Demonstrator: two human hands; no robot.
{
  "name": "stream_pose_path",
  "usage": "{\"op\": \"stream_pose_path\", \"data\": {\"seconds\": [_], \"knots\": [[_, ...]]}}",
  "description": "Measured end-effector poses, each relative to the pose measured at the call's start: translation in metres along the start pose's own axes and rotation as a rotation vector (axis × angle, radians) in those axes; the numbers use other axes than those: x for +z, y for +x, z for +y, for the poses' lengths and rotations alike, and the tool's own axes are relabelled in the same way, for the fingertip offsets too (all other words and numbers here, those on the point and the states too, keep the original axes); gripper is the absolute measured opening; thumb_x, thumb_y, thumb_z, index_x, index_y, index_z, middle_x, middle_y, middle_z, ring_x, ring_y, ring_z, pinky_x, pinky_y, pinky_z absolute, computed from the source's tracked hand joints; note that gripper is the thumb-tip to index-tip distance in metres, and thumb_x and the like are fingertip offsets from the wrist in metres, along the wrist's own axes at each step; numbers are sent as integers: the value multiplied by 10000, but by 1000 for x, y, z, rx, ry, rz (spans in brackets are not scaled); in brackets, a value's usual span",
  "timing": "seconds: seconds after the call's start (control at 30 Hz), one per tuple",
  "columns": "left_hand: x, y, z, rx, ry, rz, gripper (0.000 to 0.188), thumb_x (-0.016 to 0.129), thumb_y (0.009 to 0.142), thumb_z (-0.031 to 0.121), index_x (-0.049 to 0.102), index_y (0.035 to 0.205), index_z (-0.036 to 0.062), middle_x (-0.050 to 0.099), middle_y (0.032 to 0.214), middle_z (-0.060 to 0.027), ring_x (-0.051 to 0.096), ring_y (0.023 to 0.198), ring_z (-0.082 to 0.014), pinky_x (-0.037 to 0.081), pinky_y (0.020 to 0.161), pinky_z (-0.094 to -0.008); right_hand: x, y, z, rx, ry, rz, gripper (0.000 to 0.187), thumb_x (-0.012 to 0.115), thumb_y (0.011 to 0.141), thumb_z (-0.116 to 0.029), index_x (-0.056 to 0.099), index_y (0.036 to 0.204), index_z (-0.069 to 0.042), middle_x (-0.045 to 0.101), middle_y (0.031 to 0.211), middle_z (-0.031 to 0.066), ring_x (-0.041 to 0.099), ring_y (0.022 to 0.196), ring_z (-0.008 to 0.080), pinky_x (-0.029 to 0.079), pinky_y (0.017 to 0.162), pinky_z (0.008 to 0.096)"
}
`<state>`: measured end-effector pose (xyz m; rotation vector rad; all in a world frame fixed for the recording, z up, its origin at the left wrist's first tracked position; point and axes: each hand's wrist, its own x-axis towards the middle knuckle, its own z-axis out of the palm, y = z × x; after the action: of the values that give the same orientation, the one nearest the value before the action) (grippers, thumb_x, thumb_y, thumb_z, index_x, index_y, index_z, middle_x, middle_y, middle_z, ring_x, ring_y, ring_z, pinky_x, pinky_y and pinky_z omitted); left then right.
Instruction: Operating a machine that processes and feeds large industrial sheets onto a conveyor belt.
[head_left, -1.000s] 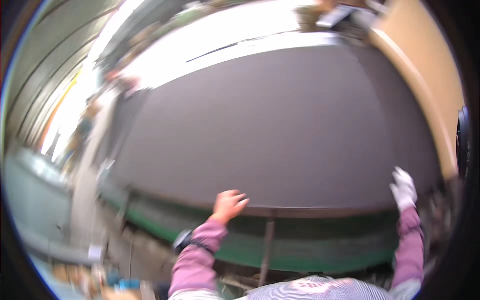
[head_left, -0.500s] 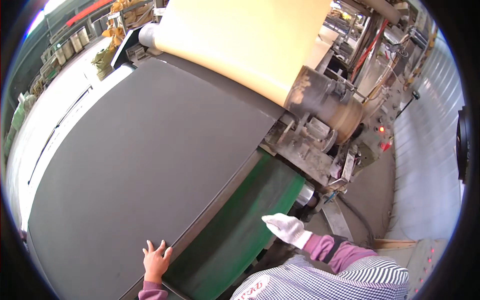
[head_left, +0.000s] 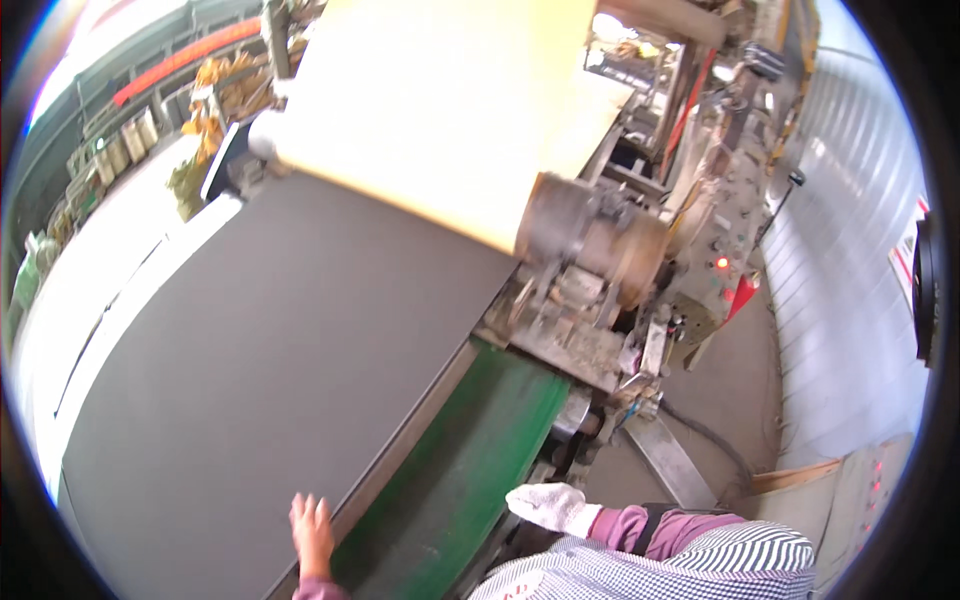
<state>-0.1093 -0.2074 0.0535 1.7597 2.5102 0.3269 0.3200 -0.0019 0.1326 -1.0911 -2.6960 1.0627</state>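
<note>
The broad, flat dark-grey sheet (head_left: 270,350) fills the left and centre of the frame in front of you, and it looks already spread smooth up to the wide, glossy yellow sheet (head_left: 430,100) that curves down at the top. How much of either is left to run, you cannot tell from here.

Your bare left hand (head_left: 312,535), at the lower centre-left, has its fingers extended over the dark sheet's near edge, holding nothing; whether it presses down is unclear. Your white-gloved right hand (head_left: 550,507), lower centre, points left beside the long green belt (head_left: 450,460) with its fingers together; you cannot tell if anything is inside it.

Right of centre, the scuffed, dark metal drum (head_left: 600,235) and its fittings block the sheet's upper-right corner. Past them you have a lit red lamp (head_left: 722,263) and a small red cloth flag (head_left: 742,293). A slanting grey metal beam (head_left: 668,460) and dark cable (head_left: 705,430) crowd the floor beyond your glove.
</note>
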Motion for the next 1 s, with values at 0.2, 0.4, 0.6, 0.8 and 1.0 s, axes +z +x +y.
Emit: {"op": "stream_pose_path", "data": {"seconds": [0.2, 0.4, 0.6, 0.8, 1.0], "knots": [[-57, -108, -57, -567, -143, -53, 369, 504, 967, 414, 691, 1161, 161, 670, 1130, -160, 588, 1082, -404, 448, 995, -449, -30, -29, 13, 245, -25, -183, 382, 444, 954, -402, 636, 1134, -126, 678, 1127, 73, 638, 1054, 283, 509, 893, 377], [-56, -42, 42, -451, 17, 52, 366, 555, 909, 500, 707, 1126, 247, 696, 1118, -50, 608, 1097, -293, 514, 891, -428, -3, -27, 31, 55, -150, -53, 318, 451, 914, -332, 641, 841, -87, 668, 901, 146, 646, 828, 339, 506, 729, 438], [-49, -32, 34, -616, -150, 115, 343, 524, 936, 386, 630, 1140, 132, 640, 1134, -163, 594, 1084, -335, 490, 911, -446, 45, 8, 70, 56, 360, 80, 73, 589, 910, -80, 649, 927, -44, 549, 643, 22, 502, 495, 92, 424, 462, 278], [-81, -125, -21, -647, 410, 85, 165, 550, 904, 225, 670, 801, 179, 697, 730, -51, 697, 710, -248, 556, 603, -410, -2, 11, 34, 66, 185, 80, 162, 551, 913, -156, 663, 901, -39, 600, 642, 39, 568, 546, 113, 475, 523, 308], [-43, -70, 6, -559, 160, 308, 384, 640, 870, 395, 718, 917, 22, 708, 910, -106, 662, 886, -311, 534, 801, -424, -47, 19, -3, 50, -52, -42, 271, 544, 918, -319, 670, 1020, -101, 683, 961, 151, 667, 902, 313, 520, 783, 383]]}}
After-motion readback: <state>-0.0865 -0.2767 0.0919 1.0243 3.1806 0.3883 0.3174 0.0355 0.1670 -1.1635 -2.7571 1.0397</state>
